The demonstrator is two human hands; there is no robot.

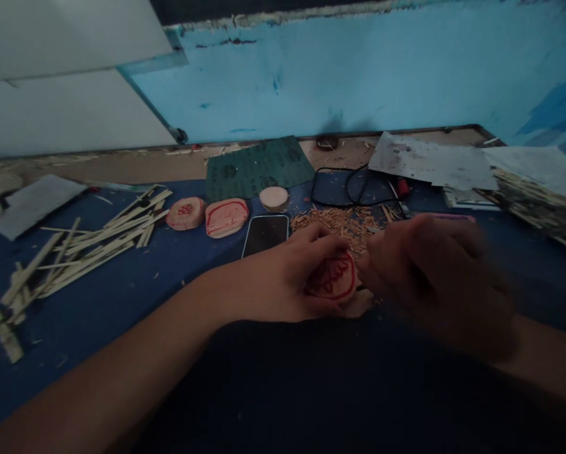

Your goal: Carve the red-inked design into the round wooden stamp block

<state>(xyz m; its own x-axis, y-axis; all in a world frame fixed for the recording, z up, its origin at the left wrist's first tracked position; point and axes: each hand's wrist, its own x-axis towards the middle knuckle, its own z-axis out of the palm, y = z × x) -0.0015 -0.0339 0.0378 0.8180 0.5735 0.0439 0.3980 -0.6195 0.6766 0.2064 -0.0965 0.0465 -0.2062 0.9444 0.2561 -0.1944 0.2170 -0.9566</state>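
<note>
My left hand (306, 271) is closed around a small rounded wood block (333, 277). Its upper face carries a red outline with red curved lines inside. Just to the right, my right hand (438, 277) is curled and smeared by motion, its fingertips close to the block's right edge. A thin pink bar (453, 217) shows behind the knuckles; whether the hand holds it, I cannot tell. Reddish wood shavings (344, 224) lie scattered beyond both hands. Beside my left wrist rests a phone (266, 233) with a dark screen.
Two red-marked wood pieces (227, 217) and a plain round one (273, 198) sit behind the phone. Thin wood sticks (98, 252) spread at left. Green sandpaper (259, 169), a black cable (353, 189), and grey sheets (425, 161) line the back, before a blue wall (358, 69).
</note>
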